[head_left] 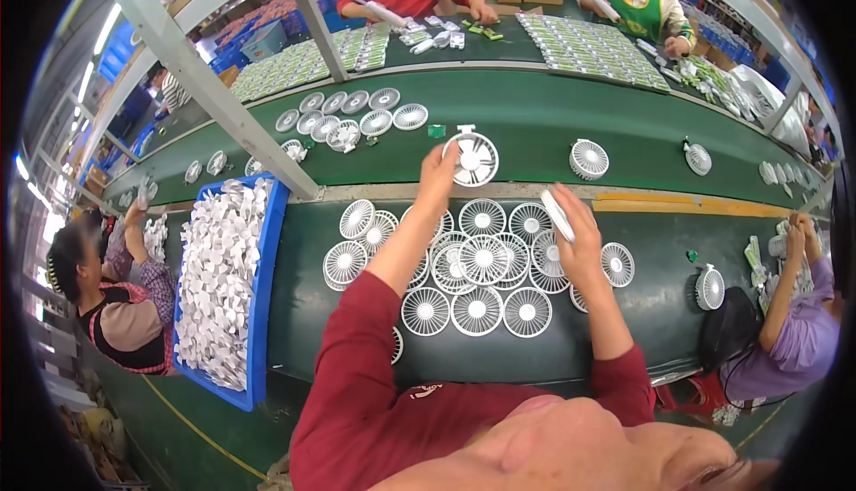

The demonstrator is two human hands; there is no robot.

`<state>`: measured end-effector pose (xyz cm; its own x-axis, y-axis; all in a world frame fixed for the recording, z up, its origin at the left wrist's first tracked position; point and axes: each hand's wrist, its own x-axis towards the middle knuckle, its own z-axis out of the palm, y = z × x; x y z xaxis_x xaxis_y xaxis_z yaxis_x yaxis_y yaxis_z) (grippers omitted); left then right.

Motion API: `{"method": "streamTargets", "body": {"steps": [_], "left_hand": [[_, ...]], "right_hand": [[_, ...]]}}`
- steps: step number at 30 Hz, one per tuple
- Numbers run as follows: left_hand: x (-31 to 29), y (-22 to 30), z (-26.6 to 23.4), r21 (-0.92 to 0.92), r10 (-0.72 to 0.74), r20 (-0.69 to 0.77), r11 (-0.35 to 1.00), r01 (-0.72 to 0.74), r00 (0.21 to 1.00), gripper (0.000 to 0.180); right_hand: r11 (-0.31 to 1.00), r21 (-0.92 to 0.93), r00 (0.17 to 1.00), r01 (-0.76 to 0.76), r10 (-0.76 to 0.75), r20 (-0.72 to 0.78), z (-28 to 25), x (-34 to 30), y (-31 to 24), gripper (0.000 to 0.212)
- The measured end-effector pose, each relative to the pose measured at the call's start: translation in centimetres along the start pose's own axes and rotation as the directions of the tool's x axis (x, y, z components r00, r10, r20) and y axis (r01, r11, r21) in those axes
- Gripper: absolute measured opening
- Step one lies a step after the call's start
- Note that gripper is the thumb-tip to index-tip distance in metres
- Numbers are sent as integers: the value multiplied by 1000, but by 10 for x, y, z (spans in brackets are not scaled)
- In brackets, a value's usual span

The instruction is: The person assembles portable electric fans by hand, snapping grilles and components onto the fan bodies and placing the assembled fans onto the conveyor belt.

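Over the near edge of the green conveyor belt, my left hand (435,175) grips the rim of a white fan head (475,161). Its blades show inside the round frame, and a small stem points away from me. My right hand (581,237) is closed on a flat white fan cover (558,215), seen almost edge-on, so its face is hidden. Between and below my forearms, several round white fan grilles (478,311) lie on the dark green worktable (303,348), some overlapping in a pile.
A blue crate (259,313) full of small white parts stands to the left. Along the belt (526,103) lie more fan heads (588,160) and grilles (410,117). A slanting metal post (214,81) rises at left. Co-workers sit left, right and across, by rows of green-and-white parts (588,52).
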<state>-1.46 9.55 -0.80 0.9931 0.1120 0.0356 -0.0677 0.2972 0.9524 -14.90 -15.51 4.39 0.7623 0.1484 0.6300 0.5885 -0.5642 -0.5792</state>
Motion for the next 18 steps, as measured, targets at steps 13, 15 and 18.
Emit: {"method": "streamTargets", "body": {"steps": [13, 15, 18], "left_hand": [[-131, 30, 48, -590, -265, 241, 724, 358, 934, 50], [-129, 23, 42, -590, -229, 194, 750, 299, 954, 48], [-141, 29, 56, -528, -175, 13, 835, 155, 985, 43]], "right_hand": [[984, 47, 971, 174, -179, 157, 62, 8, -21, 66], [976, 58, 967, 209, -215, 136, 73, 4, -21, 63], [973, 196, 979, 122, -150, 137, 73, 0, -19, 64]]}}
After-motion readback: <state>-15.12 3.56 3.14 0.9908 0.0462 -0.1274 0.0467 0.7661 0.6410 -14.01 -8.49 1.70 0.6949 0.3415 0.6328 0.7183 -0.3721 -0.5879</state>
